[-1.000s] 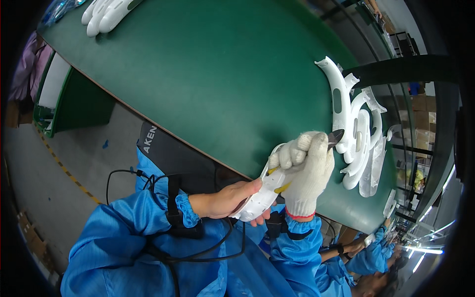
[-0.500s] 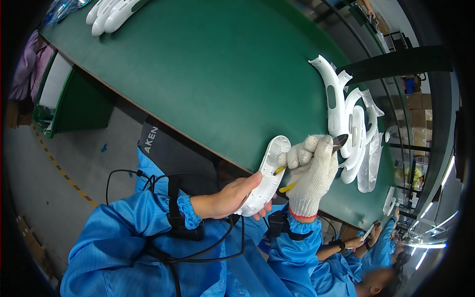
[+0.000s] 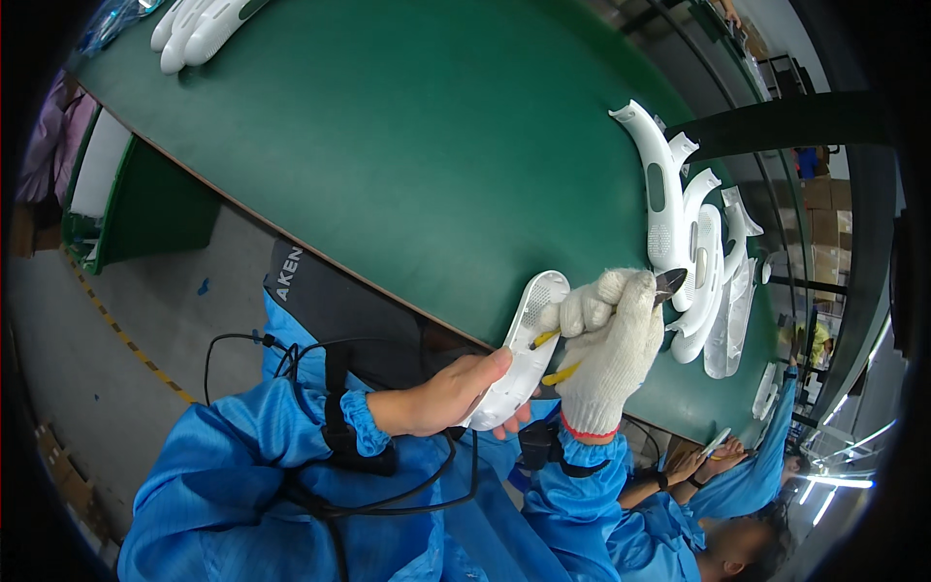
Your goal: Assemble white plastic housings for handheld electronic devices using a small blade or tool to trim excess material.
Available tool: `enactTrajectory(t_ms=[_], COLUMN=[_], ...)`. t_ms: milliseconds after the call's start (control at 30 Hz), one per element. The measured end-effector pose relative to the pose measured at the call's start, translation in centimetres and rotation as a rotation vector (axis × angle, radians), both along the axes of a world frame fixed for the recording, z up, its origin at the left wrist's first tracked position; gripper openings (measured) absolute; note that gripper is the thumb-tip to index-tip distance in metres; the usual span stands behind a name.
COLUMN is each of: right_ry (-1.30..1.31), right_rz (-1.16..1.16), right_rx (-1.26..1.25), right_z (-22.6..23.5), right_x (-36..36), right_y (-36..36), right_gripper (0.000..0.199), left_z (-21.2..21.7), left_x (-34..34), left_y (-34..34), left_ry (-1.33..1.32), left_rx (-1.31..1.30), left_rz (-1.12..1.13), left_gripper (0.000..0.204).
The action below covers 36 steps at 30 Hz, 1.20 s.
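My bare left hand is closed round the lower end of a white plastic shell, thumb on its inner face and fingers underneath. The shell is long with a rounded tip and a patch of small holes near its upper end. My right hand, in a white knitted glove, is closed on yellow-handled pliers. Their dark jaws point right, away from the shell; the handle ends show by the shell's edge. The gloved fingers are next to the shell's right side; whether they touch it I cannot tell.
Several white curved shells lie on the green table at the right, some in clear wrap. More white parts lie far left. A green bin stands left of the table. Co-workers' hands are at lower right.
The view has shifted slightly. My hands keep their hold on the shell and pliers with hardly any movement. At lower right a co-worker's arm has stretched farther toward the table.
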State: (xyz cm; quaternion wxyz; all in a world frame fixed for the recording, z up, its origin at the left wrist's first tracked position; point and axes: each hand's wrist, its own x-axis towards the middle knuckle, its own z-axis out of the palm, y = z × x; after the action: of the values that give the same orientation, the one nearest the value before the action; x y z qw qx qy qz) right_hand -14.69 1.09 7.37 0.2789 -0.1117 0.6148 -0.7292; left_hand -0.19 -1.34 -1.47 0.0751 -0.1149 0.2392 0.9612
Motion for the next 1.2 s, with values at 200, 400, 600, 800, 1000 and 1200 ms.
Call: enactTrajectory(t_ms=[200,400,600,800,1000,1200], right_ry=[0.025,0.028,0.113,-0.005,-0.010,-0.105], right_rz=[-0.049,-0.107,-0.120,0.026,0.080,0.134], right_rx=[0.070,0.119,0.125,0.053,-0.013,-0.111], right_z=[0.4,0.2,-0.2,-0.3,0.1,-0.5], right_x=[0.3,0.6,0.8,-1.2,0.1,-0.1], right_y=[-0.6,-0.8,-1.0,0.0,-0.3,-0.8], right_gripper=[0.034,0.033,0.035,0.035,0.033,0.031], left_z=[0.3,0.6,0.4,-0.1,-0.4,-0.4], left_x=[0.0,0.1,0.1,0.1,0.1,0.0], left_y=[0.0,0.0,0.2,0.0,-0.4,-0.2], left_ry=[0.024,0.000,0.018,0.030,0.032,0.014], left_rx=[0.037,-0.014,0.006,-0.020,-0.007,0.016], left_rz=[0.069,0.064,0.080,0.039,0.024,0.025], left_gripper=[0.064,0.063,0.063,0.069,0.071,0.069])
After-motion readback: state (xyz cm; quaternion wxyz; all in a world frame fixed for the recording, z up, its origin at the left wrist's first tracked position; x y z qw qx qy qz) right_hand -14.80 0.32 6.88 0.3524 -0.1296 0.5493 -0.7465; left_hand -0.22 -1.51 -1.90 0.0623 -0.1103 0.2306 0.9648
